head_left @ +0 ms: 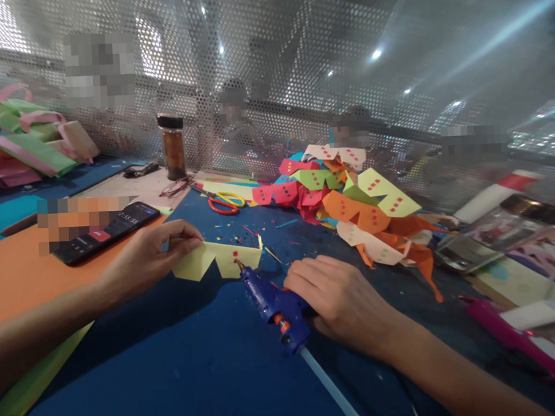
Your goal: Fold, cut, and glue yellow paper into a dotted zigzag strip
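- Holding a yellow mask [195, 260] by its left end, the left hand [156, 251] has its grip pinched on the paper.
- The mask is in the middle, over the blue worktop [183, 359], between the two hands. I cannot tell if its bottom edge touches the worktop.
- Little red dots [235, 254] sit on the mask's right half.
- The right hand [331, 296] has its grip wrapped around the handle of a blue glue gun [263, 296].
- The gun's tip is right at the red dots. I cannot tell if it touches them.
- A pale glue stick [330, 383] pokes out of the gun's back end.
- Tiny paper bits [237, 240] lie on the worktop, just past the mask.
- Scissors [223, 208] with red and yellow handles lie behind the bits.
- A big pile of masks [351, 211], orange, pink, green, white and yellow, sits past the right hand. Many have dots.
- A phone [131, 220] lies on orange paper [14, 287], near the left hand. Part of it is blurred.
- A brown jar [172, 150] with a black lid stands by the mesh wall [280, 67].
- Green and pink paper things [33, 151] are heaped at the far left.
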`<state>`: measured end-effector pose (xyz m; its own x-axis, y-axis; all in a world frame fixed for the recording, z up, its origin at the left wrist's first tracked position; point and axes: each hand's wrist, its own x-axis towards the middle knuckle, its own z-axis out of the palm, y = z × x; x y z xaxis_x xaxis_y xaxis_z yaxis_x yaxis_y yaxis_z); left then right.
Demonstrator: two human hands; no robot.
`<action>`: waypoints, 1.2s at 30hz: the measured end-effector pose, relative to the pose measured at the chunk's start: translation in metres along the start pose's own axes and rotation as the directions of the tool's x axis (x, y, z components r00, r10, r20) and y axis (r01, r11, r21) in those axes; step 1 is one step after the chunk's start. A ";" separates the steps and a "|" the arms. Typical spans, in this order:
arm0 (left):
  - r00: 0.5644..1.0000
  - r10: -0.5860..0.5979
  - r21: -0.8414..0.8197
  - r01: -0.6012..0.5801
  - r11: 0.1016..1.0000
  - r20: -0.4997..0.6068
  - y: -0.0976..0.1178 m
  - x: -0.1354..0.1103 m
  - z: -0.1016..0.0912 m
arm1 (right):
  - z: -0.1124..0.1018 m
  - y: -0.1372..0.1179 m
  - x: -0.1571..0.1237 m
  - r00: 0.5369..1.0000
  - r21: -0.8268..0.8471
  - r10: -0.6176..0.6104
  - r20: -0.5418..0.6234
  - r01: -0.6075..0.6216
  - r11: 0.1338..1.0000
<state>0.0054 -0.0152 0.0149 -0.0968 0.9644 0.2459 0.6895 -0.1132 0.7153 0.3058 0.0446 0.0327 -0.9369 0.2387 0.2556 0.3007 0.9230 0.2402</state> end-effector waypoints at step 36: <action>1.000 -0.007 -0.036 0.007 0.999 -0.004 0.001 0.003 -0.004 | 0.004 -0.003 0.000 0.996 0.054 0.048 -0.079 -0.044 0.998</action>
<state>0.0028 -0.0138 0.0183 -0.1046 0.9644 0.2430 0.6628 -0.1145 0.7399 0.3040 0.0429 0.0283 -0.9041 0.2585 0.3404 0.3319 0.9263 0.1781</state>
